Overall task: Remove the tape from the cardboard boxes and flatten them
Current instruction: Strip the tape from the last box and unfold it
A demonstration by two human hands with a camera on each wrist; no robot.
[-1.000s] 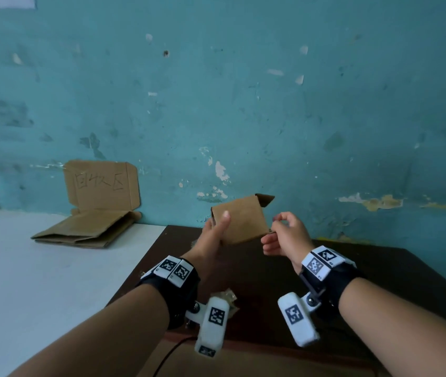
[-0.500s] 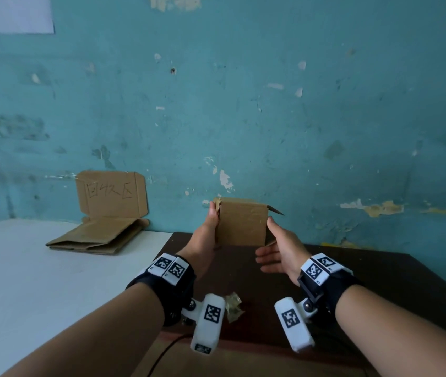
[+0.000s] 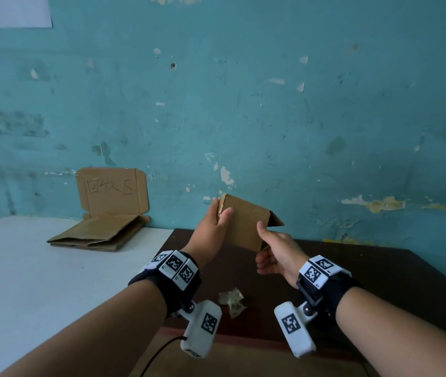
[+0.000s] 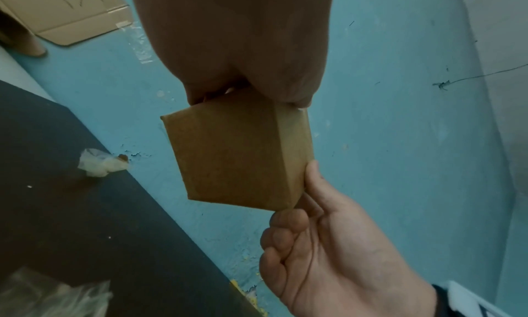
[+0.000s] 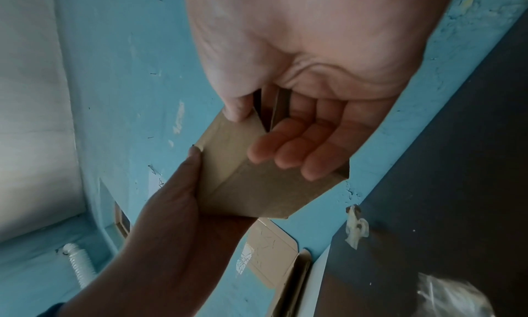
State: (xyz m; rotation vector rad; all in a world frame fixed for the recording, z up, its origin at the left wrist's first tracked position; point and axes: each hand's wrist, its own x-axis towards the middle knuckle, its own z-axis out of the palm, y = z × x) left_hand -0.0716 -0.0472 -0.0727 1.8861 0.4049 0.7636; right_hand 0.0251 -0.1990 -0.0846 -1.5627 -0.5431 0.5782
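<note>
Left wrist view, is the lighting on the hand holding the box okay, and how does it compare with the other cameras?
Left wrist view: left hand underlit, in shadow, box dim but readable. Right wrist view: right hand brightly lit, palm nearly washed out; clear plastic at the corner blurred. Head view: even light, wide-angle bend at the edges.
</note>
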